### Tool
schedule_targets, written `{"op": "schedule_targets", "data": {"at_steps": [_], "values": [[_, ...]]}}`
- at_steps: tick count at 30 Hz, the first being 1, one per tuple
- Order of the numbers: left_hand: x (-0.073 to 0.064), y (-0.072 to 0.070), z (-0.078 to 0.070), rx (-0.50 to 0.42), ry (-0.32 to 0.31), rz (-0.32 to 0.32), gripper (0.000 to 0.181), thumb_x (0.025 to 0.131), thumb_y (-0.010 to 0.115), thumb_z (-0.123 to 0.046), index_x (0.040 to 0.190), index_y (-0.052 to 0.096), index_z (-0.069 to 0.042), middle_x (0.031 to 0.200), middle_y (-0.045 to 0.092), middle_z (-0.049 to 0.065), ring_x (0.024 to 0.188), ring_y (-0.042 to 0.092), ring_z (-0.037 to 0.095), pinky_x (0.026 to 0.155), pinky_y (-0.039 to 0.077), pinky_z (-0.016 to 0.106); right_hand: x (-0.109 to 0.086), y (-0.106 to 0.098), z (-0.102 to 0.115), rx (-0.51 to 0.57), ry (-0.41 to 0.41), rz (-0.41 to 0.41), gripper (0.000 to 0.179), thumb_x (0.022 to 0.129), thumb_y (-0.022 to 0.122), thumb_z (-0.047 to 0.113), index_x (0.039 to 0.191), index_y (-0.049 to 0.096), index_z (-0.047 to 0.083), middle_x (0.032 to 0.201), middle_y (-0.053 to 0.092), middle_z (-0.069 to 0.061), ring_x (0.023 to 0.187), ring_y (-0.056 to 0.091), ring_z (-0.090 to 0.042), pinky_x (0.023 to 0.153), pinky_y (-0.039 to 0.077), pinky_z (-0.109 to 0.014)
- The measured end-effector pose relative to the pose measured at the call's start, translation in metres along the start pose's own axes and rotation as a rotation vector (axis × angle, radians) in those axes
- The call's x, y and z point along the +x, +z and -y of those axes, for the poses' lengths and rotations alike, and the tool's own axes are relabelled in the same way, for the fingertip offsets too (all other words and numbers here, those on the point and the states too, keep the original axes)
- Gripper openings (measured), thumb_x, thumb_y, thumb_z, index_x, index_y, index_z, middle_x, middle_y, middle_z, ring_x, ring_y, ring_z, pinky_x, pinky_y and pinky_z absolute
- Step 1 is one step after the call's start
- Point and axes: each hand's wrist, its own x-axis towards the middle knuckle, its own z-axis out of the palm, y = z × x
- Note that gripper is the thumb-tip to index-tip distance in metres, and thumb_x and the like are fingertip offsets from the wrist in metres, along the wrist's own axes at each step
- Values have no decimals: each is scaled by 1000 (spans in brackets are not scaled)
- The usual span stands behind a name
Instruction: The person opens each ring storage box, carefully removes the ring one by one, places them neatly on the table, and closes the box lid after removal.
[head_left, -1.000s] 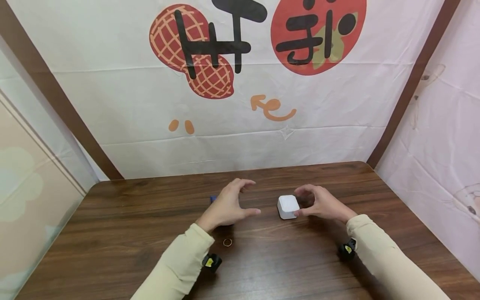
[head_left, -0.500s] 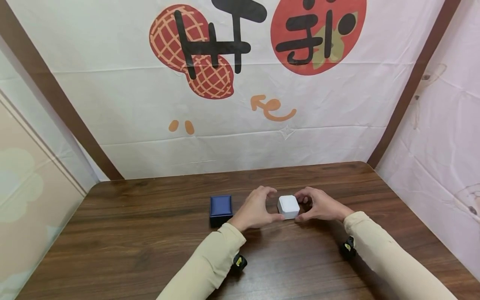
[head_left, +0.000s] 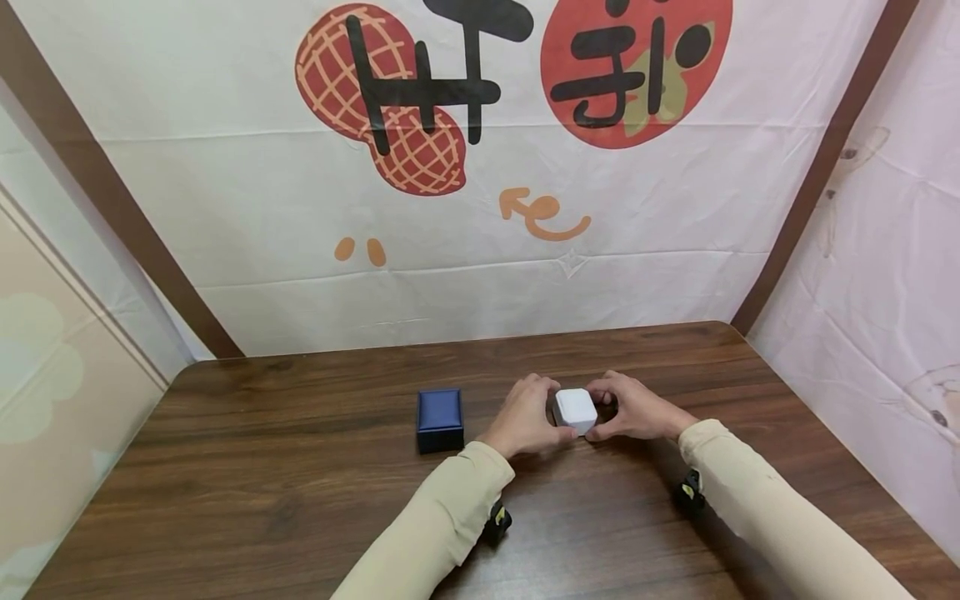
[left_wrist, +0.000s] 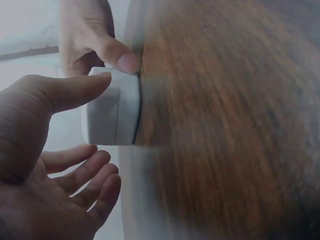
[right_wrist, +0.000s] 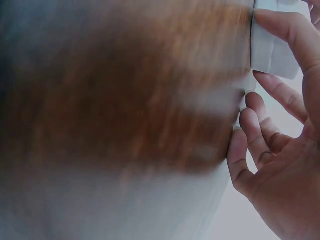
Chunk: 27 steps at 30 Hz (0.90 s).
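A small white ring box [head_left: 576, 408] with rounded corners stands on the brown table, a seam running round its side in the left wrist view. My left hand [head_left: 525, 417] pinches it from the left, thumb at the front and index finger at the back, the other fingers loosely bent. From the right, my right hand [head_left: 637, 408] holds it low down, its thumb [right_wrist: 280, 22] and index finger on opposite sides near the tabletop. To the left of the hands sits a closed navy-blue box [head_left: 440, 417] with a padded-looking lid, which neither hand touches.
The wood-grain table [head_left: 285, 483] ends at a back edge close to a white printed cloth [head_left: 465, 308]. Another cloth wall [head_left: 847, 275] rises on the right. My left forearm [head_left: 442, 517] covers part of the tabletop in front of the blue box.
My left hand has moved right, from in front of the blue box to the white ring box, and now pinches it. My right hand has closed in on it. The small ring is now hidden.
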Motion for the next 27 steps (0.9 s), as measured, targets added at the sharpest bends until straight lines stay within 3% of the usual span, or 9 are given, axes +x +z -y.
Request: {"op": "schedule_targets", "data": {"at_steps": [5, 18, 22, 27], "values": [[2, 3, 1, 9, -3, -1, 53, 79, 88, -27, 120, 66, -1, 112, 63, 11, 101, 56, 25, 88, 47, 35, 0, 0, -1, 7, 0, 5, 41, 74, 91, 24, 109, 71, 12, 91, 57, -1, 86, 51, -18, 76, 45, -32], [3, 5, 3, -24, -12, 49, 49, 88, 82, -29, 122, 66, 1, 108, 62, 9, 100, 54, 21, 86, 46, 32, 2, 0, 0, 26, 19, 43, 31, 76, 90, 25, 102, 74, 21, 88, 53, -3, 82, 48, -18, 71, 43, -27], [5, 4, 6, -111, -19, 72, 45, 91, 79, -25, 122, 65, 4, 103, 61, 11, 95, 54, 22, 80, 46, 31, 2, 0, 0, 32, 20, 43, 27, 76, 90, 25, 98, 74, 23, 87, 51, -4, 81, 47, -18, 69, 41, -26], [9, 2, 9, -287, -60, 101, 31, 96, 72, -23, 111, 67, 4, 88, 61, 6, 78, 53, 14, 68, 44, 26, 2, 0, 1, 28, 23, 36, 31, 76, 90, 25, 102, 74, 21, 87, 51, -4, 80, 47, -18, 69, 41, -26]]}}
